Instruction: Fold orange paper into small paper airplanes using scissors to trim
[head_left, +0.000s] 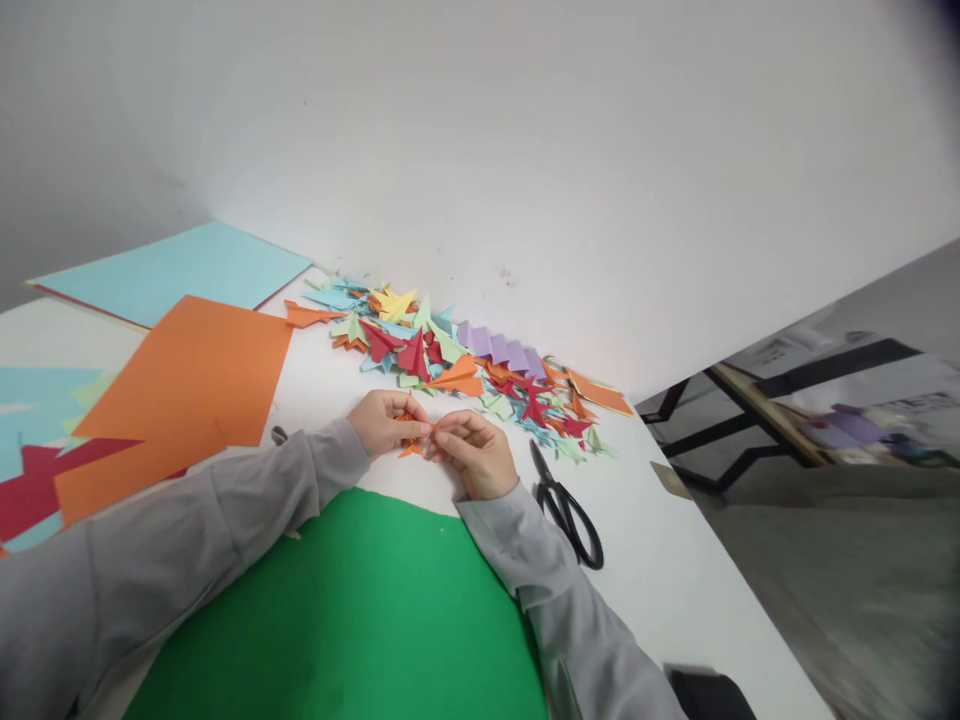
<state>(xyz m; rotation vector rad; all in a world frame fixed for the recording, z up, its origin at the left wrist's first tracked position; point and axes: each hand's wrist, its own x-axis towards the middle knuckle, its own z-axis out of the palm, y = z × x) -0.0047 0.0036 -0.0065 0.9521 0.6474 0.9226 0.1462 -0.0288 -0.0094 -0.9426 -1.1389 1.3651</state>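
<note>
Head view — left hand [386,424], right hand [480,458] both pinching orange paper [410,450] — shape mostly hidden.

Count: 1 left hand [388,425], 1 right hand [481,458], 1 small orange piece [409,450] between them; 1 pair of scissors [546,472]; 1 green sheet [352,610]; 2 big orange sheets [202,370], overlapping; 1 big light-blue sheet [180,265], back left; 1 purple pleated strip [499,350]; folded paper pieces [412,355]: dozens, overlap blocks an exact number; 1 black object [709,695], bottom edge.
</note>
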